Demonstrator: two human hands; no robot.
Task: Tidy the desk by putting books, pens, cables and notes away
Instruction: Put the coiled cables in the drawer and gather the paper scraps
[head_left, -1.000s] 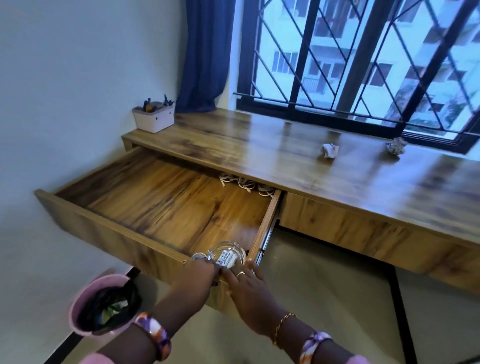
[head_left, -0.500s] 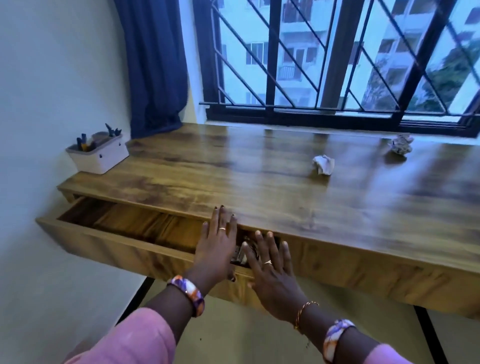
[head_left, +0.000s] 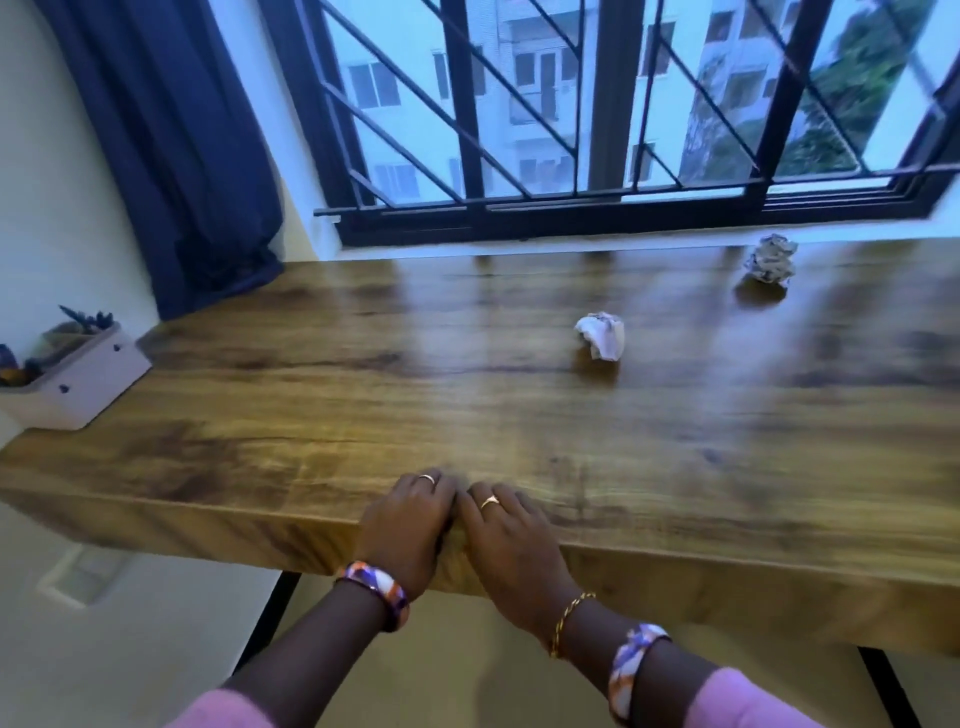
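Note:
My left hand (head_left: 410, 517) and my right hand (head_left: 506, 530) press side by side against the drawer front (head_left: 218, 530) at the wooden desk's (head_left: 415, 395) near edge. The drawer sits flush with the desk, and its contents are hidden. Neither hand holds anything; the fingertips are out of sight past the edge. A crumpled white paper ball (head_left: 600, 335) lies mid-desk beyond my right hand. Another crumpled ball (head_left: 771, 259) lies farther right by the window sill.
A white pen holder (head_left: 78, 382) with pens stands at the desk's left end against the wall. A dark blue curtain (head_left: 176, 145) hangs at the back left. A barred window (head_left: 597, 114) runs along the back. Floor shows below the desk.
The drawer went from wide open, to nearly closed, to flush with the desk. Both hands pushed it in. The view rose, so the pink bin on the floor is out of frame.

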